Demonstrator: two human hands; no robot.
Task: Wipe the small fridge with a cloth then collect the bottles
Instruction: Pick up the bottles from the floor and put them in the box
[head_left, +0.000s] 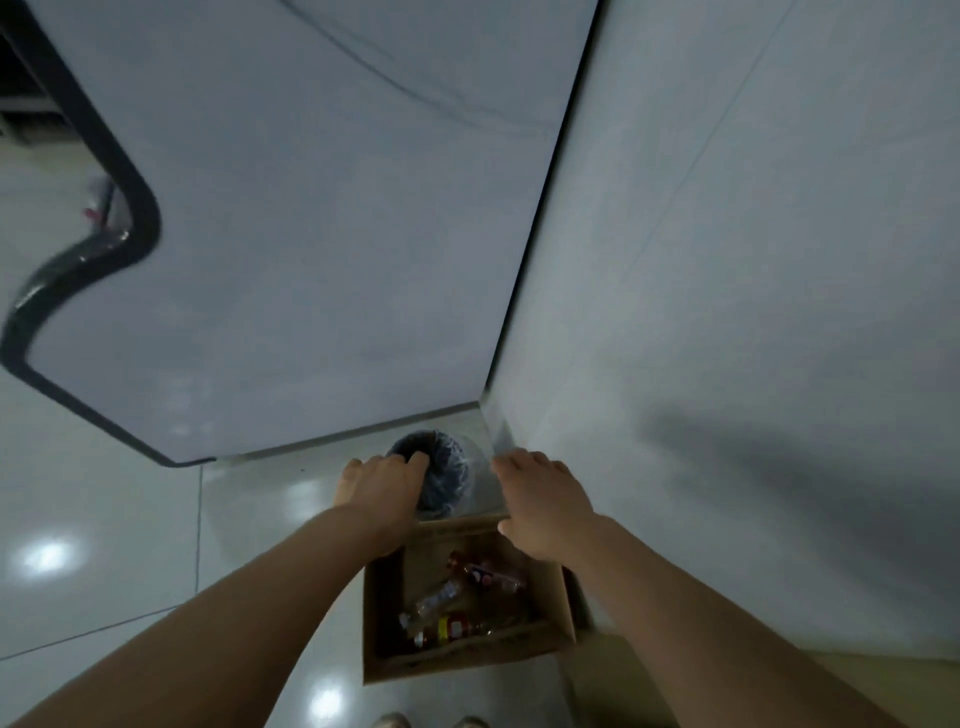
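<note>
Bottle collecting: left hand (382, 486) grips the dark round bin (441, 475); right hand (545, 499) lies open above the brown cardboard box (467, 660) of plastic bottles (452, 603); next, probably lift it.

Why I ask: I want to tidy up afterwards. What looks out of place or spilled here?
Nothing looks spilled. The bottles lie jumbled on their sides in the cardboard box, not upright. The left hand grips the rim of a dark bin wedged between fridge and wall.
</note>
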